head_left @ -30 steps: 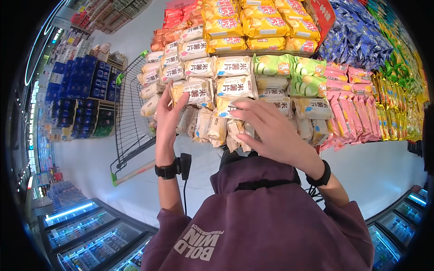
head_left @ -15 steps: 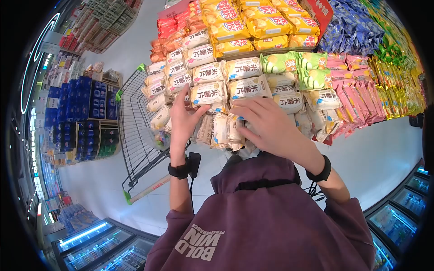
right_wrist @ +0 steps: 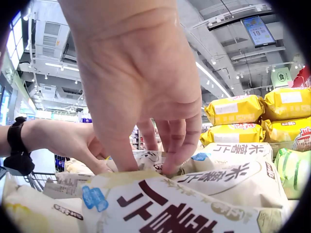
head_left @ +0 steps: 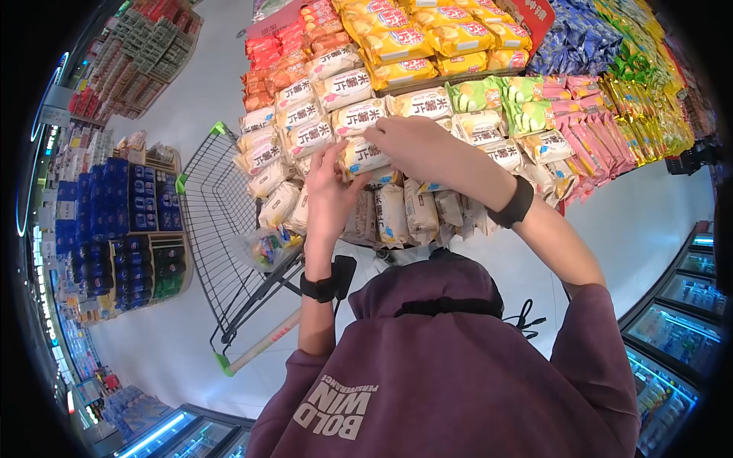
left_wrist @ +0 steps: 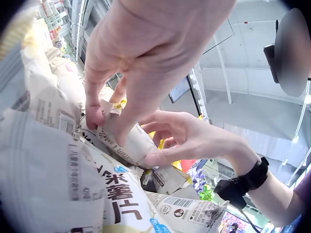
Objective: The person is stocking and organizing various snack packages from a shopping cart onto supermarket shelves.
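A cream-coloured bag of chips (head_left: 360, 155) lies between my two hands at the near side of a tiered stack of similar bags. My left hand (head_left: 330, 195) grips its left end, with thumb and fingers on either side of the wrapper (left_wrist: 131, 148) in the left wrist view. From the right, my right hand (head_left: 427, 145) reaches over and holds the other end, its fingertips partly hidden in the head view. The right wrist view shows that hand (right_wrist: 141, 97) curled down onto the bag (right_wrist: 148, 159), behind a nearer cream bag (right_wrist: 180, 204).
Yellow bags (head_left: 397, 46) are stacked behind, green bags (head_left: 531, 114) and pink bags (head_left: 592, 137) to the right. A shopping cart (head_left: 221, 183) stands at the left, with a clear bag of colourful items (head_left: 267, 248) near it. Freezers (head_left: 672, 336) line the lower right.
My right hand has moved left, from over the neighbouring bag to the one at my left hand. The left hand has closed on that bag's end. The head view has shifted slightly.
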Available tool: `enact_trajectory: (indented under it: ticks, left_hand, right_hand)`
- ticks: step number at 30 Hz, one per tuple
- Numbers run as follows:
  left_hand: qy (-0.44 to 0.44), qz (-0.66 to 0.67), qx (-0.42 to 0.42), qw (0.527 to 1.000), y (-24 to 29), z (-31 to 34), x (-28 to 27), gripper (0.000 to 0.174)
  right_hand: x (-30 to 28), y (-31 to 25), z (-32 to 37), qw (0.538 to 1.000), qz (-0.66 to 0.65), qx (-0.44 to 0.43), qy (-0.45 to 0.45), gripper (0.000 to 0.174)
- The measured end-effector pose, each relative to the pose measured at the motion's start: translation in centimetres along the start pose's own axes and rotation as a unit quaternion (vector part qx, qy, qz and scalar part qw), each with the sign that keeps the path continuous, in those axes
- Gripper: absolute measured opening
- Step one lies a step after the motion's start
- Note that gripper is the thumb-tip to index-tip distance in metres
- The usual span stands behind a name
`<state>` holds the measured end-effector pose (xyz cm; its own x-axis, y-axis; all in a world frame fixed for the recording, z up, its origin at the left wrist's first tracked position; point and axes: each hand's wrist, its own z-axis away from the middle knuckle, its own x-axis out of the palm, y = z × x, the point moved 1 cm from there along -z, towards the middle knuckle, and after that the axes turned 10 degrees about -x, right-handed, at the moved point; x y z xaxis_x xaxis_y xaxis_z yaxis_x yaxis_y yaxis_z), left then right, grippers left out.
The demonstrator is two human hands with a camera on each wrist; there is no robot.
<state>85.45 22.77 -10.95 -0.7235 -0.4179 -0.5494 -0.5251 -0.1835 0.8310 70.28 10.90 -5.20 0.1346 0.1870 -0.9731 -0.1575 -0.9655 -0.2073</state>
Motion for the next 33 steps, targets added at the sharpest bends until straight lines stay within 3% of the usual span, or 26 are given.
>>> enact_trajectory:
  ticks: [8, 12, 15, 18, 21, 24, 27, 30, 33]
  left_hand:
    - [-0.096, 0.024, -0.020, 0.995, 2.6, 2.6, -3.0, 0.062]
    - [-0.188, 0.068, -0.036, 0.979, 1.1, 4.1, -2.5, 0.078]
    - [-0.205, 0.090, -0.061, 0.973, 0.8, 4.5, -1.7, 0.087]
    - [-0.217, 0.081, -0.060, 0.971, 1.7, 4.5, -1.9, 0.090]
    - [-0.206, 0.100, -0.037, 0.973, 2.0, 4.5, -1.5, 0.088]
    - [-0.200, 0.099, -0.028, 0.974, 2.2, 4.4, -1.3, 0.086]
    - [-0.217, 0.090, -0.033, 0.971, 1.0, 4.1, -0.7, 0.086]
    - [-0.244, 0.042, -0.022, 0.969, 1.3, 3.8, -1.0, 0.089]
    - [-0.151, 0.078, 0.004, 0.985, 1.8, 4.4, -0.7, 0.088]
  right_hand:
    - [-1.7, -0.5, -0.6, 0.994, -0.080, -0.062, -0.041, 0.045]
    - [-1.1, -0.6, -0.2, 0.987, -0.108, -0.070, -0.093, 0.046]
    - [-1.1, -0.2, 0.0, 0.982, -0.173, -0.059, -0.051, 0.043]
    - [-1.8, -0.2, -0.3, 0.963, -0.262, 0.014, -0.067, 0.034]
    - [-3.2, -0.9, -0.4, 0.960, -0.250, 0.040, -0.119, 0.024]
    - [-2.9, -0.3, 0.6, 0.948, -0.313, 0.050, -0.012, 0.019]
    - [-2.2, 0.7, 1.0, 0.969, -0.244, -0.007, -0.036, 0.019]
    - [-2.2, 0.5, 1.4, 0.964, -0.263, -0.002, -0.028, 0.018]
    - [-2.4, 0.5, 2.0, 0.975, -0.213, -0.019, 0.060, 0.014]
